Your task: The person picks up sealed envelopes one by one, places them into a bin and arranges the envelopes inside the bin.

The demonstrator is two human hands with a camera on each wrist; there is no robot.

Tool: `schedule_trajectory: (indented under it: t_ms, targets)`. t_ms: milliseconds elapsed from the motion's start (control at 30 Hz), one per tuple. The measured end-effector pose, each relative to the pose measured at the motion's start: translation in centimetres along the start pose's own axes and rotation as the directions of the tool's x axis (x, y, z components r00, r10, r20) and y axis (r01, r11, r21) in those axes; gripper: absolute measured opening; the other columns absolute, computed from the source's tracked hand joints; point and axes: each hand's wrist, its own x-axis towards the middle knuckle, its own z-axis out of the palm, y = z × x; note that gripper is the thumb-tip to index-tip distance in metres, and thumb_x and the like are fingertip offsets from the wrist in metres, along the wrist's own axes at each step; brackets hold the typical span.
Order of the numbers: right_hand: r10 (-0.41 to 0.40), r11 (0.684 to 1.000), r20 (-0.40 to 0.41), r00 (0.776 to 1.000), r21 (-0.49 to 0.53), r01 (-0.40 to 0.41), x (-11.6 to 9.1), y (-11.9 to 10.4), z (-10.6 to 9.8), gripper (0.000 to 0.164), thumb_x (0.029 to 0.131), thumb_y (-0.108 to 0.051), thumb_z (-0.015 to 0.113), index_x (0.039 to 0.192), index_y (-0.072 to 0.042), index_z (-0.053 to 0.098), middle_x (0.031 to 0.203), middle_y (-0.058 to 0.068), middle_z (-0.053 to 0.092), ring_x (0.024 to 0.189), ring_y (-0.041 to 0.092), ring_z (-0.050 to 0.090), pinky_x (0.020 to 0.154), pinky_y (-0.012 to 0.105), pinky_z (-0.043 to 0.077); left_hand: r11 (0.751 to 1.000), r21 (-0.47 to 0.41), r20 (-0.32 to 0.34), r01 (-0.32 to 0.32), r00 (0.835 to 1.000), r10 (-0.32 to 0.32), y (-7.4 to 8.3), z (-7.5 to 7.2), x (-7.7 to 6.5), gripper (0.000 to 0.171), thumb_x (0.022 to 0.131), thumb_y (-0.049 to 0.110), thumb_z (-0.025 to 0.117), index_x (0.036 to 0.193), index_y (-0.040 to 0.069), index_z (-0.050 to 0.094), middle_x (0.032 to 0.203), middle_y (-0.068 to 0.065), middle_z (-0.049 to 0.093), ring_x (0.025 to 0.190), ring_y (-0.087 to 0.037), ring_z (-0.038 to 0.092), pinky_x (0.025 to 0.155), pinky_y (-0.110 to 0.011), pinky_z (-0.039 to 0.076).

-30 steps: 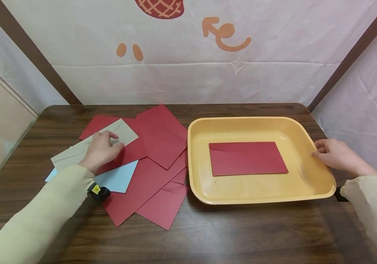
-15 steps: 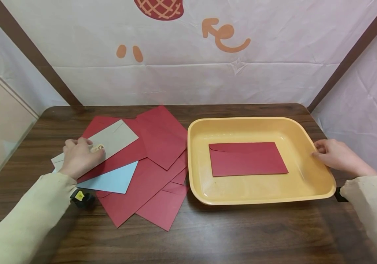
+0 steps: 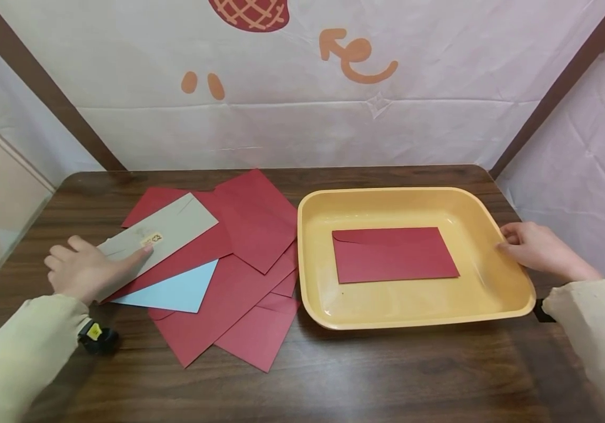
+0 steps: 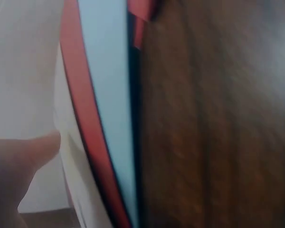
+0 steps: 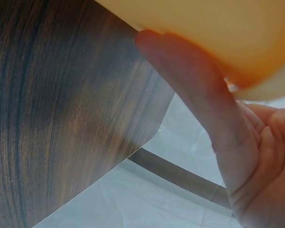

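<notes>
My left hand (image 3: 87,270) lies spread at the left end of a grey envelope (image 3: 175,220), its thumb reaching over the paper beside a small yellowish label (image 3: 151,239). The left wrist view shows that thumb (image 4: 42,149) at the pale envelope's edge. Red envelopes (image 3: 254,220) and a light blue envelope (image 3: 177,291) lie under and around the grey one in an overlapping pile. On the right, my right hand (image 3: 537,249) grips the side rim of a yellow tray (image 3: 397,314). A single red envelope (image 3: 394,255) lies flat inside it.
The pile's right side meets the tray's left wall. Both stand on a dark wooden table (image 3: 365,376), with a printed white cloth (image 3: 281,135) hanging behind its far edge. Another cloth (image 3: 598,176) hangs along the right.
My left hand has slid left and toward me across the grey envelope, uncovering its label, and its fingers have spread. The right hand has stayed on the tray.
</notes>
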Motion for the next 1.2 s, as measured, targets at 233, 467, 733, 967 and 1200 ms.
schedule_trajectory:
  t_ms: [233, 467, 733, 967, 1200]
  targets:
    - [0.006, 1.0, 0.001, 1.0, 0.008, -0.006, 0.2, 0.2, 0.2, 0.032, 0.087, -0.013, 0.06, 0.105, 0.013, 0.06, 0.084, 0.017, 0.07, 0.072, 0.015, 0.062, 0.061, 0.03, 0.047, 0.994, 0.035, 0.146, 0.105, 0.983, -0.109, -1.5, -0.2, 0.7, 0.139, 0.068, 0.085, 0.051, 0.131, -0.024, -0.008, 0.109, -0.047, 0.017, 0.099, -0.053, 0.024, 0.07, -0.051, 0.037]
    - [0.012, 1.0, 0.001, 1.0, 0.01, -0.012, 0.1, 0.0, 0.1, 0.032, 0.088, -0.013, 0.06, 0.105, 0.013, 0.059, 0.086, 0.02, 0.07, 0.073, 0.017, 0.063, 0.061, 0.03, 0.047, 0.987, 0.08, 0.211, 0.141, 0.965, -0.155, -2.2, -0.8, 1.3, 0.143, 0.064, 0.086, 0.054, 0.127, -0.028, -0.006, 0.104, -0.044, 0.02, 0.098, -0.051, 0.028, 0.07, -0.049, 0.04]
    - [0.015, 1.0, -0.004, 1.0, 0.006, -0.015, 0.0, -0.1, 0.1, 0.032, 0.088, -0.012, 0.06, 0.106, 0.014, 0.059, 0.083, 0.017, 0.069, 0.071, 0.014, 0.06, 0.06, 0.029, 0.046, 0.991, 0.06, 0.257, 0.12, 0.957, -0.132, -2.4, -1.7, 1.2, 0.144, 0.066, 0.081, 0.058, 0.125, -0.031, -0.01, 0.109, -0.048, 0.019, 0.099, -0.053, 0.027, 0.072, -0.05, 0.04]
    - [0.013, 1.0, -0.004, 1.0, 0.004, -0.013, 0.0, -0.1, 0.1, 0.033, 0.088, -0.013, 0.059, 0.107, 0.014, 0.059, 0.083, 0.015, 0.069, 0.071, 0.015, 0.06, 0.061, 0.03, 0.046, 0.99, 0.024, 0.284, 0.14, 0.948, -0.141, -2.6, -2.0, 1.5, 0.141, 0.07, 0.074, 0.062, 0.125, -0.032, -0.014, 0.116, -0.051, 0.016, 0.106, -0.056, 0.026, 0.081, -0.056, 0.041]
    - [0.011, 1.0, -0.005, 1.0, 0.012, -0.011, 0.1, 0.1, 0.2, 0.033, 0.087, -0.014, 0.059, 0.106, 0.013, 0.06, 0.084, 0.018, 0.07, 0.072, 0.016, 0.062, 0.062, 0.031, 0.047, 0.991, 0.032, 0.241, 0.134, 0.961, -0.137, -2.9, -1.7, 1.6, 0.135, 0.068, 0.073, 0.065, 0.122, -0.032, 0.001, 0.104, -0.044, 0.022, 0.1, -0.051, 0.029, 0.078, -0.053, 0.039]
